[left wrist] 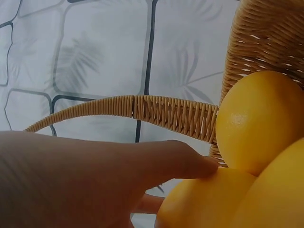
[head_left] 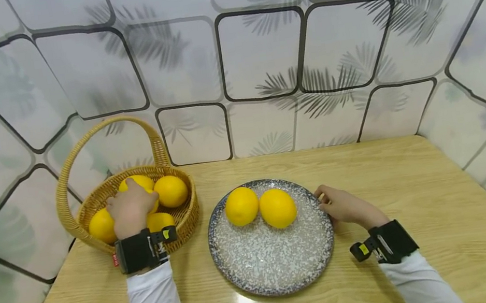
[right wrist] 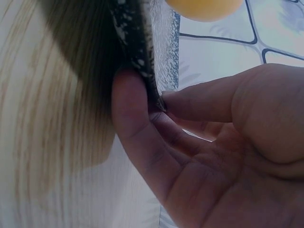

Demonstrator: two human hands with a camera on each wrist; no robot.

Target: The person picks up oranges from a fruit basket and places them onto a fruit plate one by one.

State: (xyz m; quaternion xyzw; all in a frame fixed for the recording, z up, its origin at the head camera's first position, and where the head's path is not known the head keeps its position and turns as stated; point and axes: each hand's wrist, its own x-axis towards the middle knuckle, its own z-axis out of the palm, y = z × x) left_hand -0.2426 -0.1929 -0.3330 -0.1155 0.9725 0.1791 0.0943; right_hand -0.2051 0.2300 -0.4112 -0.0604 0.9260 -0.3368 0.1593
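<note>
My left hand (head_left: 132,205) reaches down into a wicker basket (head_left: 191,221) and grips a yellow-orange orange (left wrist: 202,202). The left wrist view shows the thumb lying along the top of this fruit, with a fingertip partly visible at its far side. Other oranges lie around it in the basket, one (head_left: 171,191) to the right and another (head_left: 102,226) to the left. My right hand (head_left: 347,206) pinches the right rim of a round speckled grey plate (head_left: 269,263), thumb above and fingers beneath, as the right wrist view shows. Two oranges (head_left: 278,208) sit side by side on the plate's far half.
The basket's tall arched handle (head_left: 98,128) rises above my left hand. Both stand on a light wooden table (head_left: 381,162), with the plate right of the basket. Patterned panels (head_left: 263,54) enclose the table at the back and sides.
</note>
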